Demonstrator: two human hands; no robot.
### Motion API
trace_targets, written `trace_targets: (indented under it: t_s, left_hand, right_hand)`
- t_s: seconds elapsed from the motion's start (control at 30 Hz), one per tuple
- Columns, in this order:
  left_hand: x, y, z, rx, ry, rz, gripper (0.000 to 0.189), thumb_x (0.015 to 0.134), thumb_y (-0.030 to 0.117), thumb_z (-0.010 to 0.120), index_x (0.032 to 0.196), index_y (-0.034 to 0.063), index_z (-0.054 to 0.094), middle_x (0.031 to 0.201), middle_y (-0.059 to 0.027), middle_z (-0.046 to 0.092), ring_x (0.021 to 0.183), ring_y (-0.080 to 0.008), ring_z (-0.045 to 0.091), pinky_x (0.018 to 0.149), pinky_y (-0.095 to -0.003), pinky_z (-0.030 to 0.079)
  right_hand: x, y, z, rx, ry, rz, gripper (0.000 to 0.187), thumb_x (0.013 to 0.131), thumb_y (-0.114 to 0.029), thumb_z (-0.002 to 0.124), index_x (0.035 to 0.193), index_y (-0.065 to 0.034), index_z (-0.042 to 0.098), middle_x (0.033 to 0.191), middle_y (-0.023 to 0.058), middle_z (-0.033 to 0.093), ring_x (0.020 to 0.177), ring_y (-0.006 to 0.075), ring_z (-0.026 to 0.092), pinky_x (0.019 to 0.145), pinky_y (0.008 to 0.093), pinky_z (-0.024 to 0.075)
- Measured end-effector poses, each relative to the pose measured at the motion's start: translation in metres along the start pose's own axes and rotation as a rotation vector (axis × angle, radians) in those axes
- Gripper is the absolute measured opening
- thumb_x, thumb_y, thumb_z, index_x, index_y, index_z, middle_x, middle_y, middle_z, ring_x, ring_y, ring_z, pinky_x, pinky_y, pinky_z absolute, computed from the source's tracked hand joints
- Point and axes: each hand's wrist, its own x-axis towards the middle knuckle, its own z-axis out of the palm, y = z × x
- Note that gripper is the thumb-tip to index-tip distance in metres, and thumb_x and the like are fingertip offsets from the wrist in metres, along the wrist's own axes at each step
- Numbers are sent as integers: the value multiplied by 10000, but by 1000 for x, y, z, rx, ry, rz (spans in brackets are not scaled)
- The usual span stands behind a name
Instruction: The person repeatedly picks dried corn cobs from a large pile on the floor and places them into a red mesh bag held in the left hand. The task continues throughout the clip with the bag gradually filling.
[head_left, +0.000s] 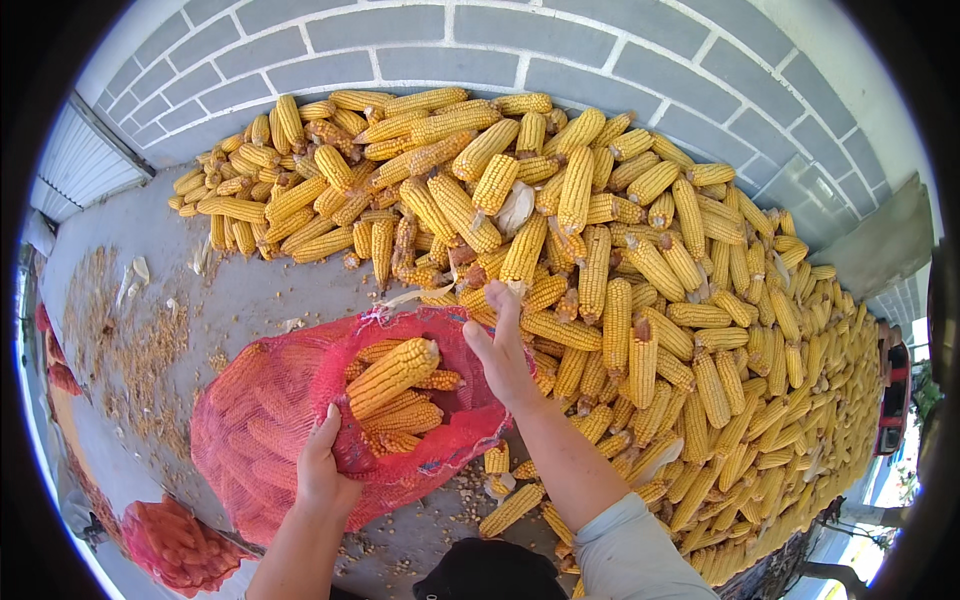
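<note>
A red mesh sack lies on its side in front of me, well filled with yellow corn cobs, and its mouth faces right. My left hand grips the near edge of the mouth, the thumb over the mesh. One large corn cob rests on top of the others just inside the opening. My right hand is over the far right rim of the sack, thumb and fingers apart, with nothing visible in it. Its fingertips are close to the lower end of a corn cob on the big pile; contact is unclear.
A large heap of corn cobs runs along the grey brick wall and down the right side. Loose kernels and chaff litter the concrete floor. Another filled red mesh sack stands at lower left.
</note>
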Motion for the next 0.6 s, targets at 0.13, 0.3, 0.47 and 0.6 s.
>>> trace_targets:
  t_s: [0.13,0.3,0.47,0.6]
  left_hand:
    - [-5,-1,-3,20,19,-28,369,1028,212,465,1316,-19,488,1318,-152,568,1218,-292,551,1067,-464,420]
    - [-1,0,-1,-2,20,-20,365,1025,210,473,1312,-14,496,1319,-142,567,1223,-291,546,1072,-468,414]
    - [-4,7,-7,-3,54,9,390,1023,244,475,1314,-13,507,1314,-140,582,1187,-281,568,1020,-438,450]
    - [-5,1,-3,30,64,-34,398,1024,251,472,1316,-17,505,1337,-153,568,1223,-291,548,1055,-442,427]
  right_hand:
    - [90,3,-31,-1126,75,252,836,831,-441,709,1435,-16,316,1304,224,488,1191,372,492,1057,471,341]
    - [93,17,-90,-598,147,404,674,854,-228,676,1425,12,410,1113,171,651,927,236,656,837,357,525]
    - [6,-48,-149,157,-377,478,600,809,-122,719,1354,36,525,1223,145,632,1029,199,633,894,302,505]
    - [14,-69,-92,121,-796,446,675,838,-317,757,1359,36,511,1302,160,594,1208,246,548,1066,393,404]
